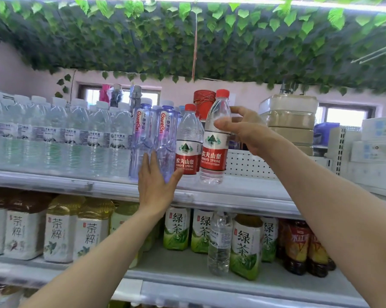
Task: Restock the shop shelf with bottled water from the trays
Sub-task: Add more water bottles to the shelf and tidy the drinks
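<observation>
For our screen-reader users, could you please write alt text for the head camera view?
A person's right hand holds a red-capped water bottle at the upper shelf's front, beside a matching bottle. The flat left hand touches purple-tinted Ganten bottles; tea bottles stand on the shelf below.

right hand [243, 132] grips red-capped water bottle [214, 147] over top shelf [243, 192]; left hand [156, 185] flat against purple bottles [163, 138].

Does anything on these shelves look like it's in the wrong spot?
Yes. A clear water bottle stands on the lower shelf among the green tea bottles, while the other water sits on the shelf above. The red-capped bottle leans only because the right hand grips it.
</observation>
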